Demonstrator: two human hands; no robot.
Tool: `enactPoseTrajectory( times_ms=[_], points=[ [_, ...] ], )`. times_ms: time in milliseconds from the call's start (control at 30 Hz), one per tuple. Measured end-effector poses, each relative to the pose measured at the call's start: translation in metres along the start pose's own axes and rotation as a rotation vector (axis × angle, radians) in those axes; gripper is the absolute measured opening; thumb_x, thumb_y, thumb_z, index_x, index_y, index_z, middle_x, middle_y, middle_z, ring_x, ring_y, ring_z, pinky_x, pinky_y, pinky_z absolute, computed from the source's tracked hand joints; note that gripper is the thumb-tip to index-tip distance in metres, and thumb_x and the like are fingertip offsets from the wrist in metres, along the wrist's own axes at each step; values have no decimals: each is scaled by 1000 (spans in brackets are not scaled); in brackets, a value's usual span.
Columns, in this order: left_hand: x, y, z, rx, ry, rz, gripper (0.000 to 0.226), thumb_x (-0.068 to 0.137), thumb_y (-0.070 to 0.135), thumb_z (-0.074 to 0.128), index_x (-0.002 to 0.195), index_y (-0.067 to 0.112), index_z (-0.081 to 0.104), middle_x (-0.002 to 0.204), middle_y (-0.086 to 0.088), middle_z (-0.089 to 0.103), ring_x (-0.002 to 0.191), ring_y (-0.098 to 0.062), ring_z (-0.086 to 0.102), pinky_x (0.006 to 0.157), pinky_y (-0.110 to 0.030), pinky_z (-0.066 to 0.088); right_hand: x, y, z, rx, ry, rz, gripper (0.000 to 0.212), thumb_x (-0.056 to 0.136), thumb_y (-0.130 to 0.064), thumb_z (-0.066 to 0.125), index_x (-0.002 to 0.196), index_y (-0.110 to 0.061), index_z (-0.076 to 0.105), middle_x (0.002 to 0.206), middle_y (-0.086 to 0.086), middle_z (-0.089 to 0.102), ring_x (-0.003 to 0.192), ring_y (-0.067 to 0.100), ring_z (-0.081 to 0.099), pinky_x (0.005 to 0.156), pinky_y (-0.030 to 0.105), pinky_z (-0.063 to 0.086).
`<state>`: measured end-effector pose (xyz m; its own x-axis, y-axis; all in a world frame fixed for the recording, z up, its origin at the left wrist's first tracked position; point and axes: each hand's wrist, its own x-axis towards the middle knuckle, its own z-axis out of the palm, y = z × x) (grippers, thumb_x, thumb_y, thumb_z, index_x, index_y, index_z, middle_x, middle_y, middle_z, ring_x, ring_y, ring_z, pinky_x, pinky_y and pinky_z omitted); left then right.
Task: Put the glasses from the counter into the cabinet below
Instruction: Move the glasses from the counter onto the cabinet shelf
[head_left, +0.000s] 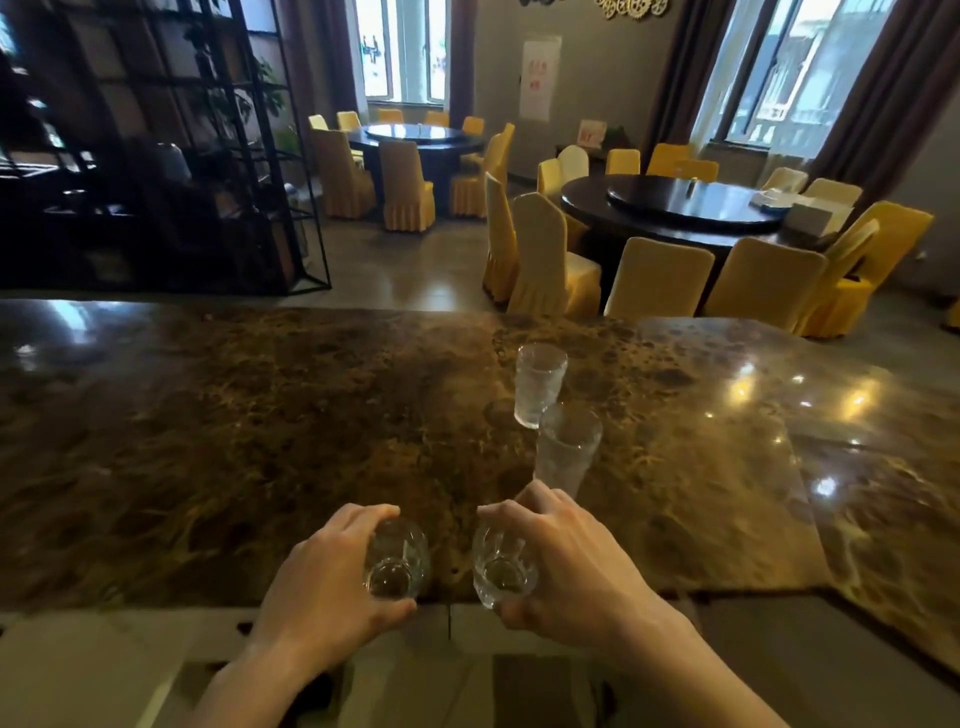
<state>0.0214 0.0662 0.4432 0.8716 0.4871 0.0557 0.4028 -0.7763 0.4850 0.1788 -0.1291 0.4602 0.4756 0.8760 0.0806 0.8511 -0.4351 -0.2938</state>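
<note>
Each hand grips one clear textured glass at the near edge of the brown marble counter (260, 441). My left hand (327, 577) is wrapped around the left glass (397, 561). My right hand (561, 561) is closed on the right glass (501, 564). Both held glasses tilt with their bases toward me. Two more clear glasses stand upright on the counter beyond my right hand, one near (566, 449) and one farther back (539, 384). Below the counter edge a white cabinet front (78, 670) shows; its inside is hidden.
Past the counter lies a dining room with two dark round tables (675, 208) ringed by yellow-covered chairs (550, 260). A black metal shelf frame (182, 156) stands at the far left. The counter runs off to the right and bends toward me.
</note>
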Motion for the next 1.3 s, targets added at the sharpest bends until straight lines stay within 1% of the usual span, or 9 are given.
enactPoseTrajectory(
  times_ms=[267,433,667,800,933,1033,1100,1200,1300],
  points=[
    [-69,7,33,-43,-77,-39,99,56,61,87,141,42,41,130,31,44,114,3,53,99,-26,49,-67,-9,30,38,-116,22,90,65,-51,78,145,-44,36,122,-14,42,113,11,42,89,33,54],
    [-89,-8,49,-45,-130,-35,98,56,59,87,141,43,41,129,32,44,116,-1,52,100,-27,48,-85,-13,52,64,-161,62,87,67,-48,77,143,-46,35,120,-14,41,114,12,42,84,34,55],
    [-105,-72,109,-99,-197,-71,96,56,57,86,138,46,37,127,35,39,113,1,52,100,-22,46,-87,-22,132,90,-268,115,83,71,-41,75,142,-46,32,127,-11,35,120,18,38,84,33,53],
    [-103,-140,189,-161,-253,-136,98,54,57,86,136,53,31,130,34,32,118,1,46,108,-30,41,-78,-13,219,132,-337,119,72,82,-40,67,138,-50,23,142,-7,25,136,27,29,93,38,50],
    [-95,-227,302,-171,-281,-188,93,55,47,89,119,66,25,132,31,37,120,0,47,111,-28,38,-61,15,346,125,-353,173,77,85,-43,65,144,-54,17,147,-9,19,138,24,26,98,37,46],
    [-90,-289,395,-140,-265,-236,96,55,49,87,128,61,25,135,27,37,124,-2,44,111,-23,34,-51,36,453,150,-332,247,77,81,-47,68,143,-50,23,141,-10,23,137,22,26,90,36,46],
    [-86,-325,453,-66,-247,-268,97,54,57,81,137,54,31,139,23,38,124,-6,47,106,-31,42,-46,54,520,141,-311,279,77,78,-45,70,142,-45,28,139,-9,29,135,22,30,95,37,48],
    [-73,-368,533,-44,-187,-295,92,56,50,77,139,50,36,139,17,44,115,-14,56,92,-31,52,-36,79,615,154,-254,292,82,72,-40,75,142,-45,33,133,-7,42,125,23,46,92,38,53],
    [-51,-409,604,-112,-161,-252,91,57,49,82,138,43,42,136,15,48,114,-13,58,94,-25,48,-29,107,702,182,-191,257,84,75,-42,73,145,-47,27,134,-8,37,125,21,39,91,39,53]
  ],
)
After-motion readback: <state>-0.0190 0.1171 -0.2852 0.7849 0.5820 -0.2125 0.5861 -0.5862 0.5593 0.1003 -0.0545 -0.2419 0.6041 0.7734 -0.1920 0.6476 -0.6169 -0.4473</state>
